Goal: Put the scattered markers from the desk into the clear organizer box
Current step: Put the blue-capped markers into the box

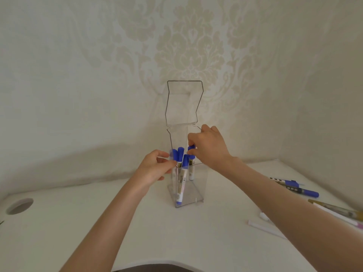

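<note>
The box, tall, square and of clear hard plastic, stands on the smooth white desk near the damask-patterned wall, its hinged lid upright; four blue-capped markers stand inside, white barrels leaning; the left hand pinches the box's left rim; the right hand is closed on the blue cap of the rightmost marker; more pens lie loose on the desk at right; a round hole pierces the desk at left.

Pale damask wallpaper covers both walls (meeting at a corner) behind a white desk with a round cable hole.
</note>
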`<state>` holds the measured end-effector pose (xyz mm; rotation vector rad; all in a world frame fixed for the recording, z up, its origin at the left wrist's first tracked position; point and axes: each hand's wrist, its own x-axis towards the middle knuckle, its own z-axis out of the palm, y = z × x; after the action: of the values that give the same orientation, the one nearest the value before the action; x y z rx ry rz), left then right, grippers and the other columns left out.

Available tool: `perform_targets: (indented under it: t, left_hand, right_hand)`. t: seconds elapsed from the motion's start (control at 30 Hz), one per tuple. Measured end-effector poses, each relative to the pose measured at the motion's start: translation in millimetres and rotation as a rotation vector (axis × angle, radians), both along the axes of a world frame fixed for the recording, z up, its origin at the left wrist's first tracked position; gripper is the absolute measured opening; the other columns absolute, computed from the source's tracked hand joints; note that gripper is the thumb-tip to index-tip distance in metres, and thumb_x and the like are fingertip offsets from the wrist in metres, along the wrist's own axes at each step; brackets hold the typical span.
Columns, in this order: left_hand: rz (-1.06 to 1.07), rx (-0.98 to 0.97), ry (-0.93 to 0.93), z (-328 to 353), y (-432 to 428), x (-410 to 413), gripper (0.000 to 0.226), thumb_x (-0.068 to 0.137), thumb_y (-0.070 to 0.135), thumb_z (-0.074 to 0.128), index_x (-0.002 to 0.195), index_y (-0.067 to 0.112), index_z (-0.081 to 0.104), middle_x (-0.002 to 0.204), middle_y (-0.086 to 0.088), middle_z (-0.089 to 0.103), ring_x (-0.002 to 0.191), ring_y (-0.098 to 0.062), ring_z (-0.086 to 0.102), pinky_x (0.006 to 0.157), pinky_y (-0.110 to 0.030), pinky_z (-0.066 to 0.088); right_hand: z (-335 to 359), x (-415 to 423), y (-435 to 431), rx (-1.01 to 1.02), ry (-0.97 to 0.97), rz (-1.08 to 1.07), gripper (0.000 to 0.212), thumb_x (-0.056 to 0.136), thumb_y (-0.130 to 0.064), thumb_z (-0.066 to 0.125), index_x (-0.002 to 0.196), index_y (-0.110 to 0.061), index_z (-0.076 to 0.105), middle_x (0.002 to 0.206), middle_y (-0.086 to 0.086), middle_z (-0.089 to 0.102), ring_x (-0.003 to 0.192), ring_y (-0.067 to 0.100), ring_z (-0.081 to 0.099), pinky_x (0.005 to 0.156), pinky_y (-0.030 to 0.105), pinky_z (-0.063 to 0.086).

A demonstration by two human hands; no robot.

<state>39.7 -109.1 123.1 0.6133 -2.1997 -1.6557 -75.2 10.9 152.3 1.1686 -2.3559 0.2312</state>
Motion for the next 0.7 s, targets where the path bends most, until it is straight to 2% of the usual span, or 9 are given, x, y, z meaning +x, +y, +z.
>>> perform_targets:
  t: [0.1, 0.17, 0.2, 0.27, 0.33, 0.43, 0.53, 0.63, 0.7]
  left_hand:
    - [0.004, 0.005, -0.016, 3, 1, -1, 0.032, 0.081, 0.02, 0.063, 0.11, 0.017, 0.051, 0.087, 0.004, 0.058, 0.074, -0.007, 0.06, 0.068, -0.026, 0.047]
    - [0.006, 0.002, -0.027, 2, 2, -2, 0.033, 0.08, 0.02, 0.062, 0.111, 0.017, 0.05, 0.088, 0.004, 0.057, 0.074, -0.007, 0.059, 0.066, -0.026, 0.046]
    - [0.005, 0.0, -0.026, 2, 2, -2, 0.033, 0.081, 0.02, 0.062, 0.111, 0.017, 0.05, 0.087, 0.004, 0.057, 0.073, -0.007, 0.059, 0.064, -0.025, 0.045]
    - [0.001, 0.006, -0.018, 2, 2, -2, 0.033, 0.082, 0.02, 0.061, 0.112, 0.016, 0.05, 0.087, 0.005, 0.057, 0.072, -0.006, 0.059, 0.062, -0.025, 0.044]
    - [-0.008, 0.013, -0.017, 1, 0, -2, 0.033, 0.082, 0.022, 0.062, 0.112, 0.016, 0.049, 0.087, 0.005, 0.057, 0.072, -0.007, 0.059, 0.062, -0.025, 0.044]
    - [-0.019, 0.02, -0.018, 0, 0, -3, 0.033, 0.081, 0.025, 0.063, 0.11, 0.017, 0.049, 0.088, 0.004, 0.058, 0.074, -0.007, 0.059, 0.063, -0.025, 0.044]
    - [-0.027, 0.003, -0.013, -1, 0, -1, 0.032, 0.081, 0.026, 0.064, 0.109, 0.016, 0.051, 0.089, 0.004, 0.058, 0.077, -0.01, 0.061, 0.066, -0.026, 0.045]
    - [0.032, -0.126, 0.028, -1, 0, 6, 0.028, 0.08, 0.027, 0.065, 0.105, 0.017, 0.055, 0.096, 0.001, 0.06, 0.084, -0.014, 0.059, 0.07, -0.028, 0.046]
    - [0.072, -0.228, 0.133, 7, 5, 13, 0.021, 0.081, 0.023, 0.063, 0.101, 0.019, 0.058, 0.098, 0.002, 0.061, 0.076, -0.008, 0.057, 0.064, -0.02, 0.044]
  right_hand:
    - [-1, -3, -1, 0.278, 0.202, -0.053, 0.019, 0.067, -0.027, 0.077, 0.066, -0.012, 0.066, 0.065, 0.004, 0.061, 0.081, 0.024, 0.052, 0.067, 0.03, 0.028]
    - [10, 8, -2, 0.348, 0.299, -0.14, 0.03, 0.051, -0.03, 0.085, 0.046, -0.019, 0.058, 0.049, -0.004, 0.047, 0.068, 0.019, 0.051, 0.062, 0.027, 0.032]
    - [12, 12, -5, 0.414, 0.312, -0.143, 0.036, 0.057, -0.024, 0.082, 0.044, -0.019, 0.049, 0.047, -0.006, 0.039, 0.069, 0.018, 0.046, 0.066, 0.026, 0.031]
    - [7, 14, -12, 0.498, 0.264, -0.031, 0.041, 0.076, -0.005, 0.063, 0.05, -0.016, 0.033, 0.054, -0.005, 0.036, 0.08, 0.018, 0.034, 0.079, 0.028, 0.029]
    - [7, 8, -17, 0.479, 0.234, -0.014, 0.032, 0.081, 0.002, 0.054, 0.057, -0.013, 0.038, 0.06, -0.003, 0.037, 0.082, 0.019, 0.031, 0.082, 0.028, 0.027]
    - [6, 1, -15, 0.389, 0.169, -0.041, 0.005, 0.086, -0.006, 0.055, 0.087, -0.009, 0.059, 0.061, 0.0, 0.033, 0.076, 0.02, 0.032, 0.074, 0.025, 0.021]
    - [3, -4, -9, 0.288, 0.099, -0.03, 0.012, 0.088, -0.008, 0.054, 0.099, -0.008, 0.059, 0.089, 0.009, 0.056, 0.078, 0.021, 0.033, 0.073, 0.024, 0.026]
    - [6, -3, 5, 0.116, 0.034, 0.026, 0.016, 0.089, -0.014, 0.054, 0.103, -0.012, 0.06, 0.103, 0.012, 0.061, 0.089, 0.025, 0.047, 0.084, 0.029, 0.037]
    - [16, 4, 26, -0.015, -0.047, 0.056, 0.021, 0.09, -0.019, 0.055, 0.11, -0.015, 0.06, 0.109, 0.009, 0.061, 0.102, 0.026, 0.05, 0.089, 0.029, 0.035]
